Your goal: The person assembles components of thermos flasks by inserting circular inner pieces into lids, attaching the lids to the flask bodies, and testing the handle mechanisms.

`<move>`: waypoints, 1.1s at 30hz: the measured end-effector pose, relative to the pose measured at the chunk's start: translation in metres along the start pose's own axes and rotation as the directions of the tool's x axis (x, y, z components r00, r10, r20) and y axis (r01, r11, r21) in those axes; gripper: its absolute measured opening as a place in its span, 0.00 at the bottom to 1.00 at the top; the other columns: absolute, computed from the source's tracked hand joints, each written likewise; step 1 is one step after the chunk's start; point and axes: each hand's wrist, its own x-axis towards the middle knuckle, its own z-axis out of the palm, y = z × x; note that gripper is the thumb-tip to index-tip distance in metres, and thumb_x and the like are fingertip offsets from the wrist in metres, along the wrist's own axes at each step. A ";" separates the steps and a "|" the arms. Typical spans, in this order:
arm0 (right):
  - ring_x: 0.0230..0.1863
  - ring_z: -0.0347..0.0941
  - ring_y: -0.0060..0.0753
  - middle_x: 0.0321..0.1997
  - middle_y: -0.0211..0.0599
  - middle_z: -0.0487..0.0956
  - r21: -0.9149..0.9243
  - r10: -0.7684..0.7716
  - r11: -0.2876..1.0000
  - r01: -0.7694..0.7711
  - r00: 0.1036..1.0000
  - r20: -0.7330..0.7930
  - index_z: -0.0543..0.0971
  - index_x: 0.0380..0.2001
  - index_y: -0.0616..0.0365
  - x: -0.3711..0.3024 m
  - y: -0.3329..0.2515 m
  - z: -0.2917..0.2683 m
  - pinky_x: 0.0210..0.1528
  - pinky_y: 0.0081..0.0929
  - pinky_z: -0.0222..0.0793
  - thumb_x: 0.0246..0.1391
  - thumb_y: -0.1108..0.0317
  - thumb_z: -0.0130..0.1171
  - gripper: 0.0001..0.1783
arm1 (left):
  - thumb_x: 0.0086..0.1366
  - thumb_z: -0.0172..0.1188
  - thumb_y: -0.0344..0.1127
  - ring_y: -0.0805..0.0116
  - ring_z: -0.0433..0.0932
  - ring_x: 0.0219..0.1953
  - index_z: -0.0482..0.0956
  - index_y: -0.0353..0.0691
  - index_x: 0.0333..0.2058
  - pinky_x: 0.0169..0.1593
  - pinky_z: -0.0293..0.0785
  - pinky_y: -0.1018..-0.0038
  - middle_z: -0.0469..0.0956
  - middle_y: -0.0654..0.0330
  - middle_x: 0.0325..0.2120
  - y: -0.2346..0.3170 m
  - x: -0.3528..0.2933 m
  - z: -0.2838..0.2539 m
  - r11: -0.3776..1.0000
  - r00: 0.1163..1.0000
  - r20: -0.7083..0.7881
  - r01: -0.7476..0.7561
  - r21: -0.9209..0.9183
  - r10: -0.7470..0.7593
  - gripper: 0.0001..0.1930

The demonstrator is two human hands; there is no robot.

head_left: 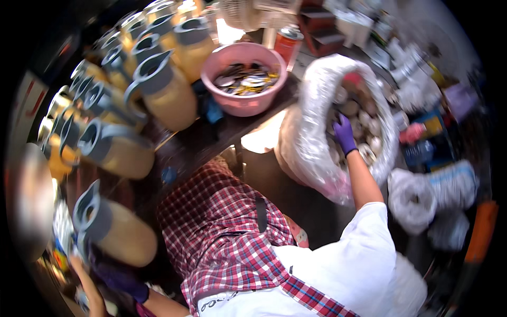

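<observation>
White shirt (pixel 332 259), right hand (pixel 345 134) stretched into sack (pixel 318 124), left hand (pixel 120 276) beside pitcher (pixel 129 235) (grasps unclear)

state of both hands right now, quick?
Left hand: at the nearest grey-topped jug; too dark to tell its grip.
Right hand: in the plastic-lined sack of pale pieces; grip can't be told.

One wide head camera looks down from close above the apron (pixel 208 211), worktop (pixel 182 150) toward ten o'clock.
</observation>
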 end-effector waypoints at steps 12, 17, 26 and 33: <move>0.70 0.64 0.58 0.68 0.61 0.70 -0.380 0.125 0.920 0.093 0.850 0.511 0.65 0.68 0.68 0.040 0.011 0.069 0.72 0.42 0.60 0.63 0.63 0.57 0.34 | 0.65 0.58 0.33 0.79 0.70 0.33 0.79 0.36 0.35 0.41 0.67 0.79 0.75 0.68 0.31 0.053 -0.059 0.046 0.487 0.682 0.439 0.728 -0.482 -0.585 0.07; 0.70 0.65 0.57 0.69 0.61 0.69 -0.434 0.039 0.882 0.183 0.890 0.454 0.63 0.70 0.68 0.043 0.028 0.018 0.71 0.41 0.61 0.65 0.63 0.57 0.35 | 0.68 0.61 0.35 0.81 0.73 0.38 0.81 0.36 0.40 0.46 0.71 0.79 0.79 0.68 0.35 0.046 -0.058 0.059 0.430 0.666 0.506 0.743 -0.512 -0.549 0.08; 0.70 0.62 0.52 0.73 0.52 0.63 0.786 -0.563 0.552 0.278 0.820 0.105 0.59 0.72 0.59 -0.043 -0.454 -0.085 0.69 0.43 0.60 0.61 0.71 0.60 0.37 | 0.70 0.61 0.35 0.82 0.73 0.38 0.82 0.37 0.42 0.45 0.71 0.80 0.79 0.69 0.35 0.050 -0.046 0.073 0.316 0.601 0.614 0.796 -0.516 -0.512 0.08; 0.74 0.54 0.65 0.71 0.58 0.64 0.840 -0.851 0.396 0.370 0.491 0.184 0.66 0.65 0.58 -0.008 -0.494 -0.090 0.74 0.57 0.45 0.57 0.53 0.57 0.35 | 0.69 0.64 0.35 0.80 0.75 0.39 0.82 0.37 0.42 0.47 0.72 0.78 0.81 0.68 0.36 0.061 -0.040 0.070 0.319 0.571 0.666 0.820 -0.474 -0.480 0.09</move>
